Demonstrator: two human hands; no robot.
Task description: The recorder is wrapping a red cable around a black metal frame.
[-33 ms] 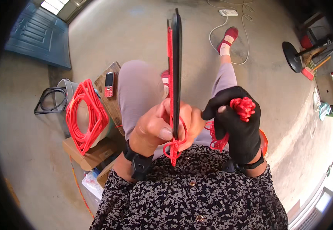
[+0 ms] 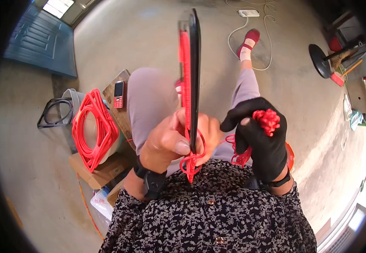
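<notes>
1. Small red mobile phone (image 2: 118, 94) with a dark upright screen, lying flat on a wooden board, up and to the left of the left hand (image 2: 170, 141).
2. Brown cardboard box (image 2: 103, 170), left of and slightly below the same hand, under a coil of red cord.
3. Clear plastic bag (image 2: 100, 202) with blue print, lower left of the wrist, on the floor.

Home workyard: concrete floor (image 2: 149, 38), cord coils (image 2: 93, 128), power strip (image 2: 249, 13).

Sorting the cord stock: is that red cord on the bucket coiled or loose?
Coiled: the red cord lies in neat stacked loops over the grey bucket, left of the person's knee.
</notes>
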